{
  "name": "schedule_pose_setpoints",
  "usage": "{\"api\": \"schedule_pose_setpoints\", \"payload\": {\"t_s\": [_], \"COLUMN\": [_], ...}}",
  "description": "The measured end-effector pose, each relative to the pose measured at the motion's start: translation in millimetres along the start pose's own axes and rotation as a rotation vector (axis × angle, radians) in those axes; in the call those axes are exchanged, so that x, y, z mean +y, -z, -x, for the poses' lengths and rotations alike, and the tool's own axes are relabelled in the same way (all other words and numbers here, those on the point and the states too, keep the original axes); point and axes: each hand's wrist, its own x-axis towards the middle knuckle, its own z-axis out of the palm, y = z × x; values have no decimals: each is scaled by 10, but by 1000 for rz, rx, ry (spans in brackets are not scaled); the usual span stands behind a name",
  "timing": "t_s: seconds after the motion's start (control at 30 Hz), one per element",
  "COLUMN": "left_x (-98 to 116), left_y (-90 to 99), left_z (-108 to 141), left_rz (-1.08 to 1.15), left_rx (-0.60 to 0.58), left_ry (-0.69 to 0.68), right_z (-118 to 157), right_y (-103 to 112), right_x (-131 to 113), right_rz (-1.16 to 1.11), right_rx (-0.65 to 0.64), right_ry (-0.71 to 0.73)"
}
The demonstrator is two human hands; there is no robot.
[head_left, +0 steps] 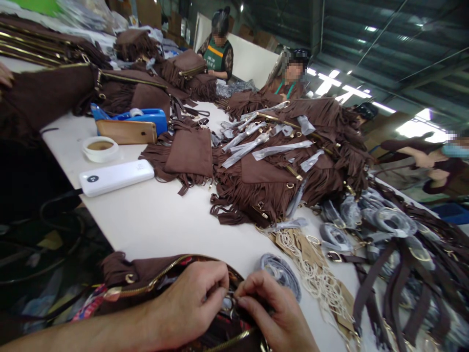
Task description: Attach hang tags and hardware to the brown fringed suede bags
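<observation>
An open dark brown bag (146, 269) with a gold zipper lies at the near edge of the table, its patterned lining partly showing. My left hand (196, 296) is over the opening, its fingers curled in a pinch. Facing it, my right hand (273, 305) also pinches, thumb against forefinger. A small metal ring (227, 304) shows between the fingertips; exactly what each hand grips there is hidden. A colourful ribbon (90, 304) hangs at the bag's left end. Just beyond my right hand is a coiled strap in clear plastic (280, 274).
Fringed brown bags (256, 171) are heaped across the table. Paper tags with white strings (308, 259) and wrapped straps (395, 222) lie right. At left are a white power bank (117, 177), tape roll (100, 148), phone (126, 132) and blue tape dispenser (157, 117). Several people work beyond.
</observation>
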Motion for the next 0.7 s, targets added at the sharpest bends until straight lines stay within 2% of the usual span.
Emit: {"api": "schedule_pose_setpoints", "payload": {"t_s": [0.7], "left_x": [9], "left_y": [-32], "left_z": [7], "left_rz": [-70], "left_rx": [-24], "left_ry": [-59], "right_z": [-20], "right_y": [-70], "right_x": [26], "right_rz": [21], "right_rx": [77], "right_ry": [84]}}
